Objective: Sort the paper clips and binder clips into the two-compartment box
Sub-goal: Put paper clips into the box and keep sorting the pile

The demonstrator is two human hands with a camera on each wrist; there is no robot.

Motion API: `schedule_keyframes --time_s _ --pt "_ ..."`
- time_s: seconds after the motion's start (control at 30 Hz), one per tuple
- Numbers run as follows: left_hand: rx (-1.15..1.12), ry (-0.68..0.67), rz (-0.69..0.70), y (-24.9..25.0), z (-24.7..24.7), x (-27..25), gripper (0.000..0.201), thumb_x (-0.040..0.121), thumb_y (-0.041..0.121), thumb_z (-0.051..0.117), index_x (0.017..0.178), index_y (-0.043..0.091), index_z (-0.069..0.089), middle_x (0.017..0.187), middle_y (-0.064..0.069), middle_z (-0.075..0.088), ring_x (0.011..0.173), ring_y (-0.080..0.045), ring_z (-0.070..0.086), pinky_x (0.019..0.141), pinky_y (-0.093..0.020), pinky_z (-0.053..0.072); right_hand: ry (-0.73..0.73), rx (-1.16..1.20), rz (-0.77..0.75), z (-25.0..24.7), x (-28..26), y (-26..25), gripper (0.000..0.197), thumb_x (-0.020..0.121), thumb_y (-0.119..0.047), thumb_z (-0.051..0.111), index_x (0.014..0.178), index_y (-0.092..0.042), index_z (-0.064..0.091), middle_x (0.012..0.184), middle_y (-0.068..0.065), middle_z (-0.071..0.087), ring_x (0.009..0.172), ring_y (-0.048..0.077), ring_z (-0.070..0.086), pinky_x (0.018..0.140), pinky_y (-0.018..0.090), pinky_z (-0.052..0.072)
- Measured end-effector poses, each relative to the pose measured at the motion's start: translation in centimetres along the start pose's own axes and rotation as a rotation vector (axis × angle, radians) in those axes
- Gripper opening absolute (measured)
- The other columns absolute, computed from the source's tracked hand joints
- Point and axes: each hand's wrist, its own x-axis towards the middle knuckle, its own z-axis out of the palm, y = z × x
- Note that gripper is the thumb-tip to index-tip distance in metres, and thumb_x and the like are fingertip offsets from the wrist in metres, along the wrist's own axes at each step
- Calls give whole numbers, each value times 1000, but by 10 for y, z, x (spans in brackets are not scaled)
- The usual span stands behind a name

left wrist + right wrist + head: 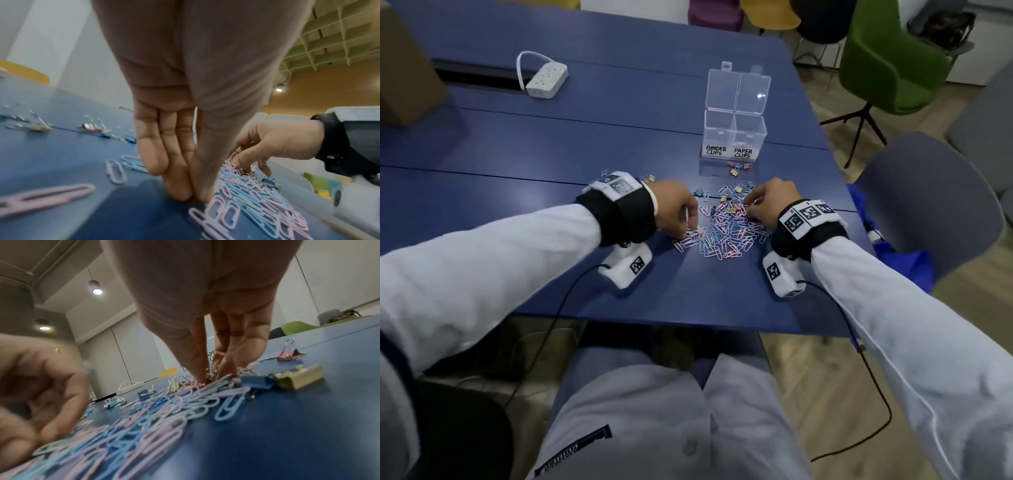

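Observation:
A pile of pink and blue paper clips (722, 233) lies on the blue table (534, 164), with small coloured binder clips (738, 168) mixed in and scattered behind it. The clear two-compartment box (734, 137) stands behind with its lid up, labelled BINDER CLIPS on the left and PAPER CLIPS on the right. My left hand (688, 233) (192, 198) pinches thumb to fingertips on the table, at pink clips on the pile's left edge. My right hand (748, 207) (211, 378) pinches into the far right of the pile, with silver binder-clip handles between its fingertips. A blue binder clip (257, 382) and a gold one (300, 378) lie beside it.
A white power strip (546, 79) lies far left, by a cardboard box (404, 78). A grey chair (935, 202) and a blue bag (893, 253) stand at the table's right edge. The table's front edge (654, 318) runs just behind my wrists.

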Motion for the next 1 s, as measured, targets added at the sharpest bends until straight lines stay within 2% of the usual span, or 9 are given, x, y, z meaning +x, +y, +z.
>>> schedule_keyframes --time_s 0.1,0.23,0.3,0.37,0.47,0.6,0.77,0.9,1.0 --pt "-54 53 47 15 -1 8 19 75 13 72 93 20 71 81 5 69 76 -12 63 71 -19 45 -4 17 5 0 0 -1 21 79 -17 67 98 -24 75 102 7 72 89 23 67 80 28 55" --pt "1 164 35 0 -24 -4 14 73 25 76 84 20 68 74 5 66 69 -15 60 72 -23 48 -47 27 -18 -2 2 5 28 76 -24 72 104 -29 73 103 3 71 85 17 66 76 24 51" --pt "117 88 -54 -23 -29 -16 19 69 30 78 80 19 66 71 6 67 61 -9 57 62 -20 43 -56 14 -60 -1 3 6 27 77 -24 76 104 -26 73 98 3 71 84 15 64 79 25 52" --pt "172 -87 -183 -46 -24 -26 22 67 33 80 79 20 66 70 4 71 51 -3 58 55 -17 41 -37 25 -80 1 4 4 24 76 -20 78 100 -23 75 95 4 72 81 15 63 77 23 52" --pt "55 -214 -233 -57 -14 -27 15 72 24 78 83 20 69 76 -3 75 56 -12 63 53 -16 44 -23 27 -85 2 6 -3 20 74 -15 80 93 -21 78 91 6 73 79 17 66 74 25 55" --pt "-133 -168 -84 -31 -10 -5 7 77 15 76 81 19 71 79 -8 74 59 -14 64 59 -20 54 -13 64 -53 0 8 -5 17 75 -14 79 91 -20 78 94 8 72 80 20 68 74 29 57" --pt "-104 -54 42 5 -5 29 8 75 23 77 81 19 72 65 6 70 57 -7 62 57 -16 48 7 201 -19 -9 14 9 15 74 -15 81 88 -18 78 84 5 73 79 14 68 75 24 56" --pt "-59 177 69 10 -6 47 23 76 39 75 90 22 68 73 8 65 66 -10 59 64 -22 44 -14 366 17 -16 19 20 14 73 -14 83 84 -13 76 67 2 69 42 0 58 41 13 46" --pt "-21 168 75 10 -4 55 30 75 45 75 96 25 65 80 8 67 75 -13 60 71 -25 47 1 379 6 -22 28 20 16 72 -13 83 87 -10 77 70 8 72 46 7 61 45 14 50"
